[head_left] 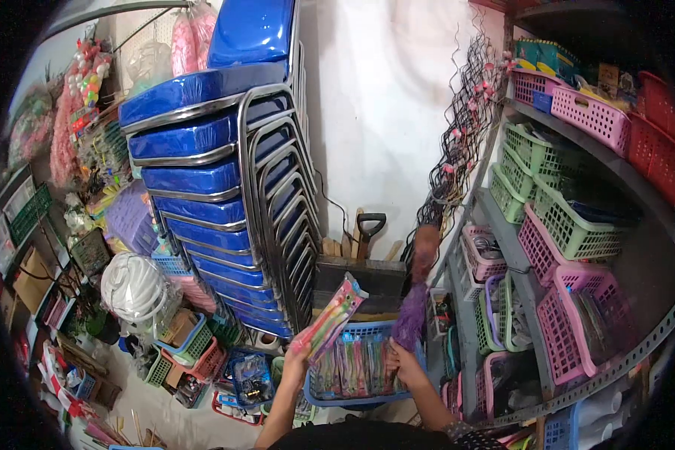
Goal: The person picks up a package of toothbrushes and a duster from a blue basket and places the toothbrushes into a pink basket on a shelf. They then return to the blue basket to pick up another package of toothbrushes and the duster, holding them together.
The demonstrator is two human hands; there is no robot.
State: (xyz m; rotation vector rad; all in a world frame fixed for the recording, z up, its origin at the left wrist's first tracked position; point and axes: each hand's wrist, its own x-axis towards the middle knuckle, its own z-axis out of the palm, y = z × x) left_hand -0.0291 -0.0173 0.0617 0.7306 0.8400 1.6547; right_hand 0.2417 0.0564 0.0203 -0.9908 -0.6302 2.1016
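Observation:
My left hand (pixel 298 358) is closed around the lower end of a clear packet (pixel 336 315) of long, slim pink, green and yellow pieces, perhaps toothbrushes. The packet is tilted up to the right, over the left side of a blue basket (pixel 360 401). Inside that basket, similar colourful packets (pixel 352 364) stand upright in a row. At the right end of the row is my right hand (pixel 403 365), its fingers curled against the packets near the rim. What those fingers grip is hidden. A purple bundle (pixel 409 315) rises just behind this hand.
Stacked blue chairs (pixel 202 180) with metal frames tower at the left. Grey shelves (pixel 529 281) at the right carry pink baskets (pixel 570 330) and green baskets (pixel 577 221). Dark twisted branches (pixel 450 165) lean on the wall. A black-handled tool (pixel 367 229) stands behind the basket.

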